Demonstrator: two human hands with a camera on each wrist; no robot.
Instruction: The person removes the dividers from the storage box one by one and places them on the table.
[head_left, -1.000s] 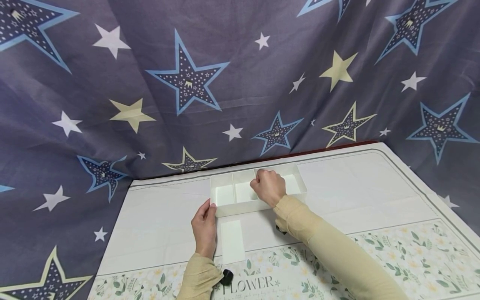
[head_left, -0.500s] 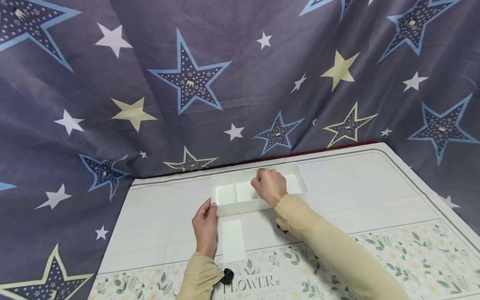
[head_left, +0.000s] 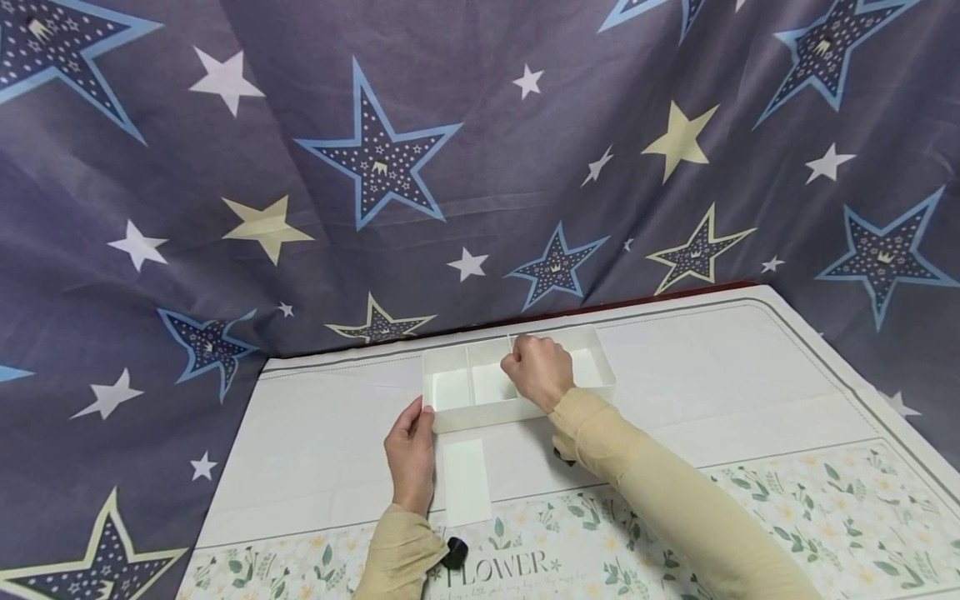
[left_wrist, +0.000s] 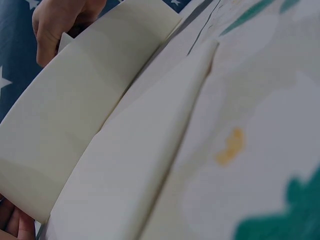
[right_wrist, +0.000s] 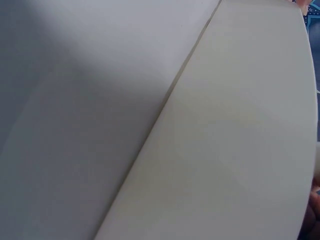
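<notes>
A long white box with upright dividers lies near the back of the table. My left hand grips its left front corner, thumb at the near side. Reaching inside, my right hand has its fingers curled down around a white divider, much of which the hand hides. The left wrist view shows a white corner poking up by those fingers. Another divider stands further left in the box. In the right wrist view the box's outer wall takes up most of the right half.
A loose flat white panel lies on the table in front of the box, close to the left forearm. The tablecloth is white with a flower print along the near side. A star-patterned curtain hangs behind the table's back edge.
The head view has shifted very slightly. Both hands and the box keep the same positions.
</notes>
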